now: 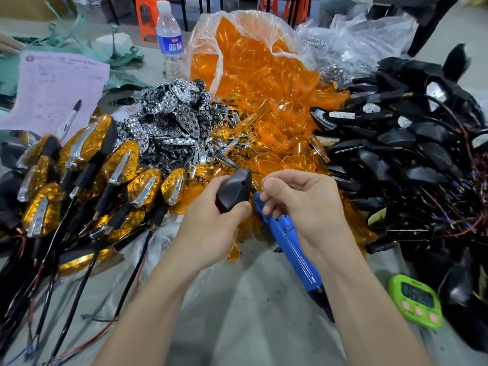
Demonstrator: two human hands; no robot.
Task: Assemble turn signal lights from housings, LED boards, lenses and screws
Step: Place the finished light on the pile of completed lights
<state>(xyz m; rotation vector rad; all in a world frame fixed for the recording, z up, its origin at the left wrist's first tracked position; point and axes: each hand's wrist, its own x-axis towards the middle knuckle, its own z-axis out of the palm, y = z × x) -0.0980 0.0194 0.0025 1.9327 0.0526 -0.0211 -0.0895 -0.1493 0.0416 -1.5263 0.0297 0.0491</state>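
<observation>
My left hand [211, 217] grips a black turn signal housing [233, 188], back side up, with a small screw hole showing. My right hand [301, 199] is curled just right of it, fingertips pinching something small that I cannot make out. A blue electric screwdriver [287, 241] lies under my right hand, its tip pointing toward the housing. Behind the hands are heaps of orange lenses [277, 122], chrome LED reflector boards [174, 114], and black housings with wires [412, 154] on the right. Finished lights [105, 165] with orange lenses are stacked at left.
A green timer [417, 302] sits at the right front. A water bottle [169, 40] stands at the back, next to a clear bag of orange lenses. A pink paper sheet [58, 83] with a marker on it lies at back left. Wires trail across the grey table at left front.
</observation>
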